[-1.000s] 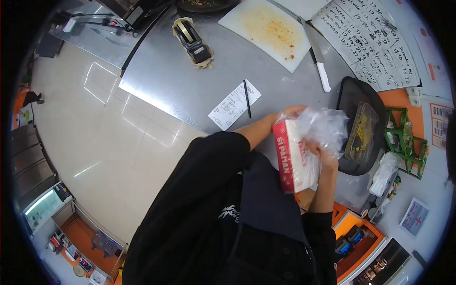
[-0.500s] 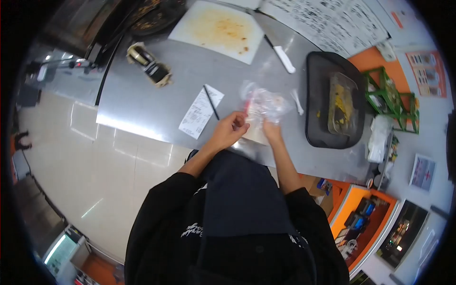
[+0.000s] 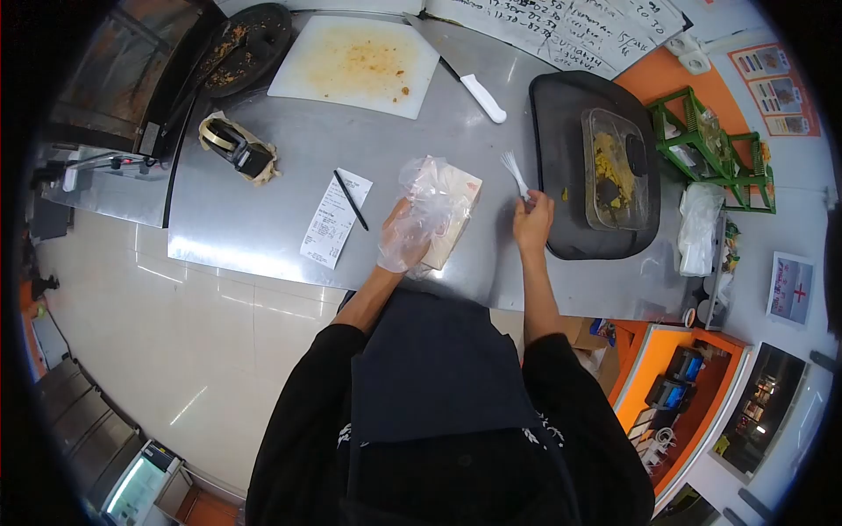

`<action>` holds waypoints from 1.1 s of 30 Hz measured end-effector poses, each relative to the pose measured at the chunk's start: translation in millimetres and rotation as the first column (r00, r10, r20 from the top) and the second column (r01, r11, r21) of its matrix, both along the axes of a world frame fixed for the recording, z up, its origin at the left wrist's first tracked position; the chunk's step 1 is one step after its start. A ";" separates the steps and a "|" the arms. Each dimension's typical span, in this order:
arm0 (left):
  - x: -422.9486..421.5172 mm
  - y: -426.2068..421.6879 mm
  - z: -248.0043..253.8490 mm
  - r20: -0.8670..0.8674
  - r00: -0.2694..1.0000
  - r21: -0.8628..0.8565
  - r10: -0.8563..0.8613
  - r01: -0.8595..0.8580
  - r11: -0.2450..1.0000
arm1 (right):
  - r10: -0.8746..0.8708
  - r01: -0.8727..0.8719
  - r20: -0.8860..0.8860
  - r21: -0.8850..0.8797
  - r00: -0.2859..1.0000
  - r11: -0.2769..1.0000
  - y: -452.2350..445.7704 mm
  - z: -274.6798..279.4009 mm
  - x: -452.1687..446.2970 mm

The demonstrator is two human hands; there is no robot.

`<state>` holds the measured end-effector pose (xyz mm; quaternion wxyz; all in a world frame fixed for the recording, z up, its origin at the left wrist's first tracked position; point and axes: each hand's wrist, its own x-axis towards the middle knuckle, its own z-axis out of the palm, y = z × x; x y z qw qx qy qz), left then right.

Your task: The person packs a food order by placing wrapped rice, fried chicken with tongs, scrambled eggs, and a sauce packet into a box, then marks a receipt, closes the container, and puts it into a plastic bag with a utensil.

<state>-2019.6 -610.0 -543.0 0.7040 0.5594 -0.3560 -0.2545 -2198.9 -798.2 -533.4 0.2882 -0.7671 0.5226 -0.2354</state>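
A white box (image 3: 458, 216) stands near the steel table's front edge, partly covered by a clear plastic bag (image 3: 427, 203). My left hand (image 3: 406, 238) is at the box's left side under the bag; the plastic blurs its fingers, and whether it grips the box is unclear. To the right, my right hand (image 3: 533, 221) pinches the lower end of a small white fork-like utensil (image 3: 514, 172). A black tray (image 3: 551, 131) with a clear container (image 3: 643, 203) of yellow food lies just right of that hand. Left of the box are a receipt (image 3: 330, 231) and a black pen (image 3: 351, 200).
Farther back on the table (image 3: 289, 131) are a stained cutting board (image 3: 351, 66), a white-handled knife (image 3: 482, 96) and a tape dispenser (image 3: 237, 149). A dark pan (image 3: 250, 53) sits at the back left. Green racks (image 3: 702, 136) and a plastic bundle (image 3: 700, 230) are at the right.
The box, earlier held up with its red side showing, is now down by the table with the bag at its left. My right hand has left it and taken hold of the white utensil.
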 end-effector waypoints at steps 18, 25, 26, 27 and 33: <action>5.9 6.6 -3.3 0.480 0.876 0.294 -0.036 -0.122 0.948 | 0.184 -0.210 -0.104 -0.383 0.977 0.899 -4.0 -26.3 -28.6; -4.8 1.3 -29.2 0.580 0.815 0.344 -0.025 -0.216 0.914 | 0.229 -0.328 -0.292 -0.358 0.929 0.874 -3.0 -40.3 -42.8; -5.7 -2.0 -37.5 0.622 0.783 0.300 0.008 -0.248 0.921 | 0.274 -0.361 -0.285 -0.321 0.918 0.876 -9.0 -56.1 -50.0; -8.8 -1.8 -26.0 0.609 0.792 0.296 0.043 -0.277 0.914 | 0.271 -0.376 -0.364 -0.256 0.891 0.891 -5.8 -55.0 -54.5; 0.2 -3.7 10.2 0.426 0.904 0.401 -0.027 -0.162 0.901 | 0.244 -0.292 -0.543 -0.003 0.804 0.956 23.9 18.9 -27.9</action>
